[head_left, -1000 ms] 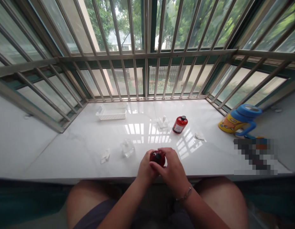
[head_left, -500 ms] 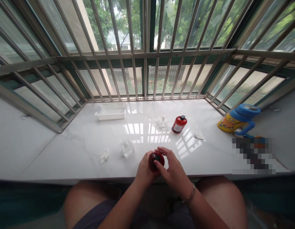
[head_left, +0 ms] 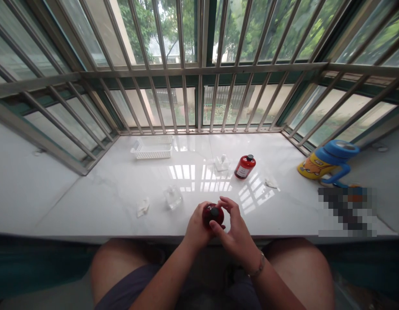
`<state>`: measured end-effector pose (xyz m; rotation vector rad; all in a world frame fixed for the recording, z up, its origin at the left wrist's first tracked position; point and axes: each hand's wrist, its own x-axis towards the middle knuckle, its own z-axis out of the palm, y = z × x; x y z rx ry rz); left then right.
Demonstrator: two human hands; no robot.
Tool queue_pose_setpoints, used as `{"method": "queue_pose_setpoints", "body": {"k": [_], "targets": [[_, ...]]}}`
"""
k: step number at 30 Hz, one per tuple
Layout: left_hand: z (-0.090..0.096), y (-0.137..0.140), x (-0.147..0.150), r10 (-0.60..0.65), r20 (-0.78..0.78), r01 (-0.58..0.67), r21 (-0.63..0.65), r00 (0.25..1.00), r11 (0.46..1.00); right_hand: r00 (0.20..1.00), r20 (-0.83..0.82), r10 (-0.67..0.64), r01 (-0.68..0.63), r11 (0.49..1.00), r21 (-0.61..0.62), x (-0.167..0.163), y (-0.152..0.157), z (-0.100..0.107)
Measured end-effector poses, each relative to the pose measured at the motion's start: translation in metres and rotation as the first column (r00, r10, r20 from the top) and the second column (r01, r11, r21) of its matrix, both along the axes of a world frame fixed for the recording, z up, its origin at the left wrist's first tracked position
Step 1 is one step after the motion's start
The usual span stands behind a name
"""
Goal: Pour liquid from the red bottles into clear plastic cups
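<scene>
A red bottle with a black cap (head_left: 207,218) is at the front edge of the white sill, seen from above. My left hand (head_left: 196,230) is wrapped around its left side. On the other side, my right hand (head_left: 235,228) has its fingers apart; its thumb overlaps the bottle just below the cap, and the index finger curves past the far side. Whether the thumb touches the bottle I cannot tell. A second red bottle (head_left: 244,168) with a white label and black cap stands farther back. To the left is a clear glass bottle (head_left: 173,198).
A white plastic basket (head_left: 153,151) sits at the back left. Another clear glass bottle (head_left: 222,162) stands near the second red bottle. Crumpled white wrappers lie left (head_left: 143,208) and right (head_left: 270,184). A blue and yellow jug (head_left: 325,161) is at far right, before metal window bars (head_left: 199,105).
My right hand's fingers have opened slightly away from the cap, which now shows more clearly. My left hand still holds the bottle. The view has shifted a little.
</scene>
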<state>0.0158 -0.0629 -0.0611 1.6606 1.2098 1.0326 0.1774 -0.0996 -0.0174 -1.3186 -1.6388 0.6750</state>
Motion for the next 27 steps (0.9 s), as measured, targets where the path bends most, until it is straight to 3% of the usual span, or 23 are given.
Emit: {"method": "queue_pose_setpoints", "body": {"k": [3,7,12,19,27], "targets": [[-0.001,0.000,0.000,-0.016,0.028,0.016,0.004,0.999,1.000,0.996,0.024,0.088,-0.088,0.996,0.008,-0.001,0.000,-0.001],[-0.003,0.000,0.000,-0.007,0.033,0.006,0.021,0.999,1.000,0.999,0.041,-0.016,0.014,0.998,0.063,-0.003,-0.002,-0.002],[-0.006,0.000,0.000,-0.014,0.025,0.014,0.028,1.000,1.000,0.998,0.041,0.047,-0.049,0.998,0.044,-0.006,-0.003,-0.001],[-0.005,0.000,0.002,0.035,-0.029,-0.033,0.038,0.999,0.999,0.991,0.020,-0.133,0.132,0.990,0.038,-0.011,0.006,-0.004],[-0.009,0.003,0.003,0.022,-0.022,-0.021,0.068,1.000,0.997,0.999,0.036,-0.022,0.017,0.991,0.130,0.000,0.015,0.002]]}}
